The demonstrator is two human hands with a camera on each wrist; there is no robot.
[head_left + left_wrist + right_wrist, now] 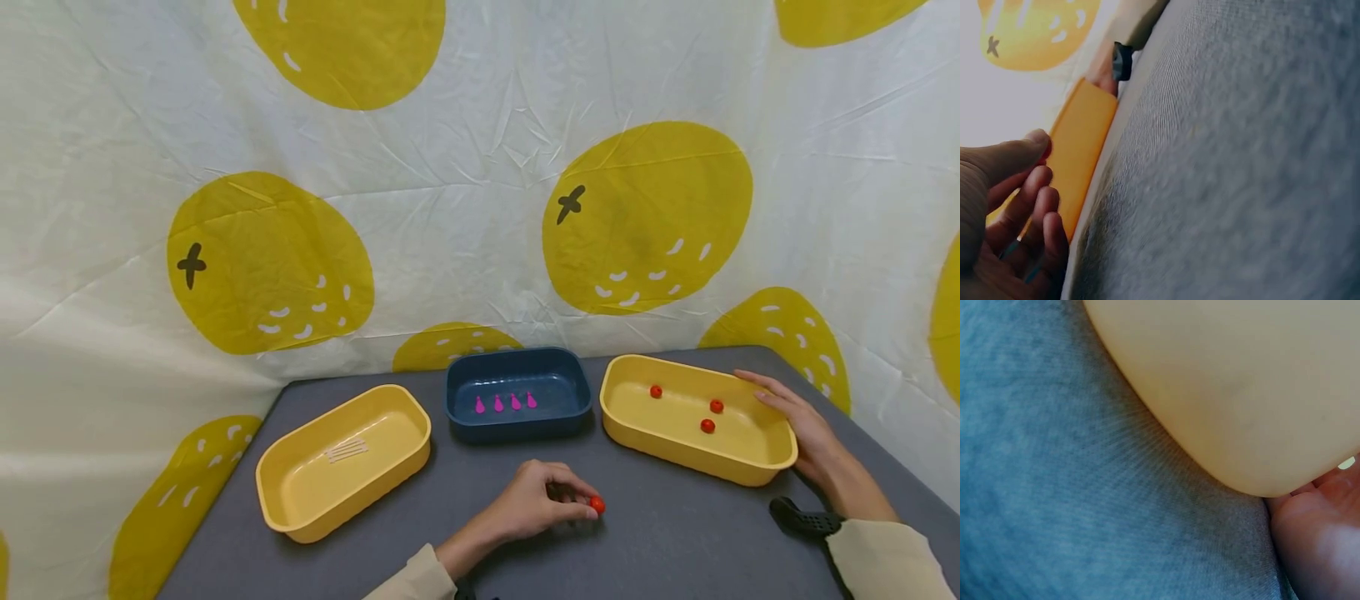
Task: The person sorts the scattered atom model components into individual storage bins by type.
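Note:
My left hand (536,504) is low over the table and pinches a small round red bead (597,505) between thumb and fingertips. In the left wrist view, most of that bead (1046,152) is hidden behind the thumb. On the right stands a yellow tray (678,446) with 3 similar red beads inside, one of them a bead (656,392) near its back. Against this tray's right end lies my right hand (806,433), its fingers stretched along the rim. The right wrist view shows part of that hand (1319,540) beside the tray's wall (1229,394).
A dark blue tray (517,433) at the back centre holds several pink teardrop-shaped pieces (498,403). Another yellow tray (360,500), at the left, contains several thin pale sticks (347,451). Behind the grey table (660,542) hangs a white cloth (465,250) printed with yellow fruit.

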